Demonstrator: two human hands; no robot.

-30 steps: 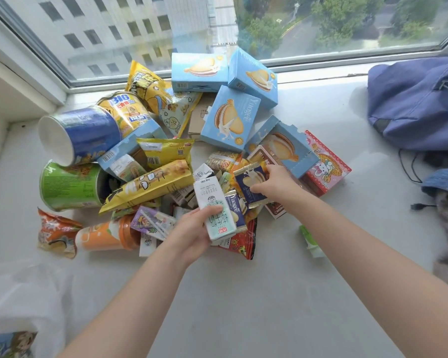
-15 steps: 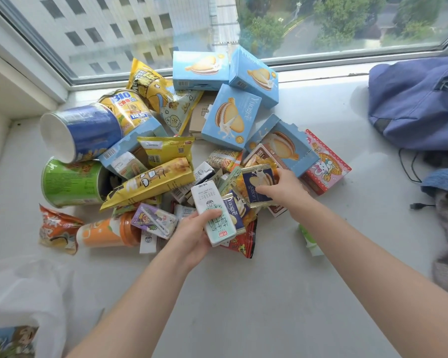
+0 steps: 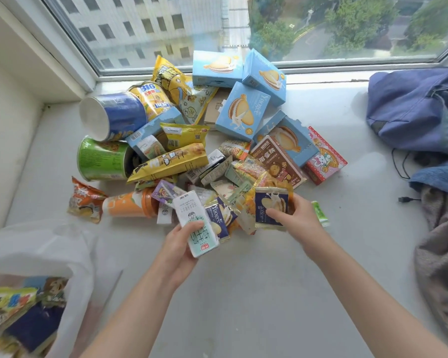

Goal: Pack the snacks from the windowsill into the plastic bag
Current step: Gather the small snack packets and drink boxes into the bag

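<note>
Snacks (image 3: 192, 151) lie in a big pile on the windowsill (image 3: 269, 293), close to the glass. The left hand (image 3: 176, 250) grips a small white and green milk carton (image 3: 195, 226) at the near edge of the pile, thumb on its front. The right hand (image 3: 296, 219) pinches a dark blue cookie packet (image 3: 269, 206) just beside the carton. The white plastic bag (image 3: 49, 249) sits at the lower left, apart from the pile, with some packets inside. A blue cloth bag (image 3: 411, 107) lies at the far right.
</note>
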